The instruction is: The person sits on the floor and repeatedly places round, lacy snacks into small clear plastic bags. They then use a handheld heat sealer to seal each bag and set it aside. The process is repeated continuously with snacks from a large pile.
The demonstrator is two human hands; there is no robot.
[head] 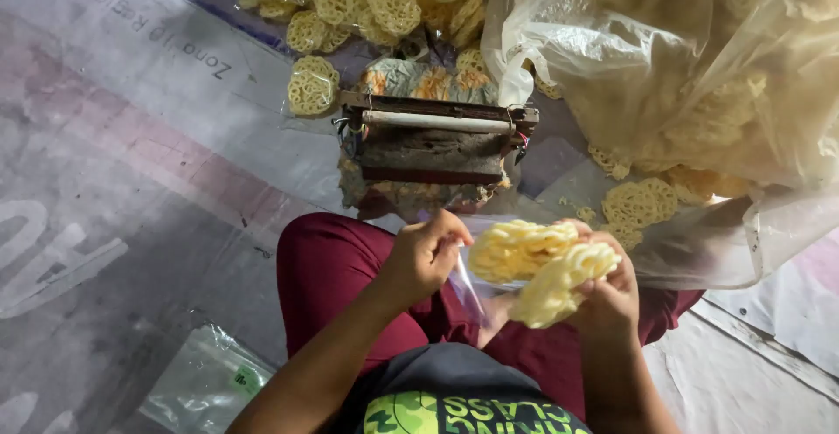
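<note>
My right hand (606, 298) grips a stack of pale yellow lattice crackers (542, 266) above my lap. My left hand (426, 255) pinches the edge of a small clear plastic bag (468, 285) right beside the crackers. The bag's mouth lies between my two hands, partly hidden by them. I sit on the floor in dark red trousers (328, 268).
A worn wooden and metal sealing device (434, 141) sits just ahead of my knees. Loose crackers (350, 1) are heaped beyond it. A big clear sack of crackers (699, 76) fills the right. A packet of empty bags (205, 383) lies on the grey mat at lower left.
</note>
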